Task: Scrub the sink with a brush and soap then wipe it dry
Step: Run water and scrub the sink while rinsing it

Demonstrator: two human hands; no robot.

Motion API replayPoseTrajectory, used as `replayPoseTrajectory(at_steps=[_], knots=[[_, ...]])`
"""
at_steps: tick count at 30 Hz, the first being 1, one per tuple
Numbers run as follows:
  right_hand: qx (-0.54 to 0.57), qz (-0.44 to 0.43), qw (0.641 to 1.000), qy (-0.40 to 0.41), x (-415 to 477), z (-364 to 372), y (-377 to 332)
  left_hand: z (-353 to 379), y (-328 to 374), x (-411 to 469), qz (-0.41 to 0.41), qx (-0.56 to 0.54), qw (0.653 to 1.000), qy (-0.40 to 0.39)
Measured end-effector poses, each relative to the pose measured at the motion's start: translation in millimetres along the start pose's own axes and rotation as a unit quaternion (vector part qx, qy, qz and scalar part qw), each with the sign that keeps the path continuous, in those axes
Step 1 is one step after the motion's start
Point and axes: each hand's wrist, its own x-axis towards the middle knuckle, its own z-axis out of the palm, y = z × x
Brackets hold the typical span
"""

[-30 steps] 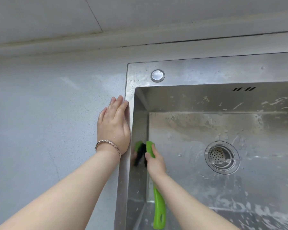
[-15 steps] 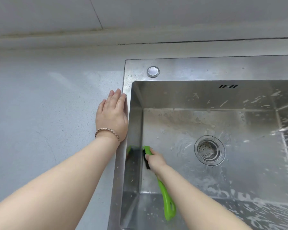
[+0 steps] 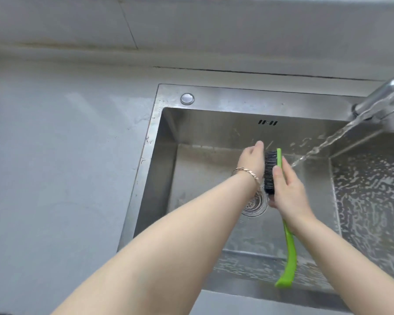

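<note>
- brush over sink centre, above drain; right hand clasps its neck; left hand flat vs bristles, fingers straight
- prob. light, stiff plastic, wet so slippery; grip green handle near head for ctrl

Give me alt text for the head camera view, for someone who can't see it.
A right hand grips a green brush over a wet steel sink, while the left hand lies against its black bristles. A faucet at right runs water.
</note>
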Motion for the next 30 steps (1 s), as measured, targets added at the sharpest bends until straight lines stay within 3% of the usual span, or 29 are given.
replayPoseTrajectory(at_steps=[5, 9, 12, 15, 17, 20, 23, 24, 26, 30], knots=[[-0.003, -0.037, 0.999, -0.001, -2.8, -15.5, -5.4, 31.6, 2.7, -9.1, -0.085, -0.032, 0.994, -0.053], [-0.062, -0.057, 0.996, 0.000, -3.0, -30.1, -8.9, 44.4, -6.8, -6.7, -0.137, -0.005, 0.990, -0.036], [-0.187, -0.056, 0.980, -0.031, -9.0, -34.0, -8.2, 43.4, -6.4, -12.0, -0.129, 0.038, 0.991, 0.011], [-0.261, -0.058, 0.961, -0.073, -13.0, -33.3, -0.8, 14.5, -9.5, -12.5, -0.051, 0.176, 0.983, 0.019], [-0.250, -0.023, 0.965, -0.074, -6.7, -22.9, 9.1, -15.8, -16.8, -11.2, -0.022, 0.286, 0.956, 0.055], [-0.171, 0.063, 0.979, -0.097, -1.5, 17.2, 27.0, -74.6, -28.5, -21.7, 0.086, 0.510, 0.844, 0.139], [-0.066, 0.098, 0.980, -0.162, -20.3, 79.9, 27.4, -143.2, -38.5, -32.7, 0.293, 0.543, 0.754, 0.225], [-0.038, 0.092, 0.979, -0.176, -28.7, 100.7, 21.9, -163.8, -42.7, -32.7, 0.320, 0.547, 0.732, 0.251], [0.022, 0.083, 0.979, -0.183, -43.4, 140.7, 8.1, -200.0, -52.4, -30.3, 0.314, 0.562, 0.716, 0.270], [0.125, 0.129, 0.969, -0.170, -68.4, 206.2, -4.4, -242.0, -62.7, -30.5, 0.250, 0.549, 0.750, 0.270]])
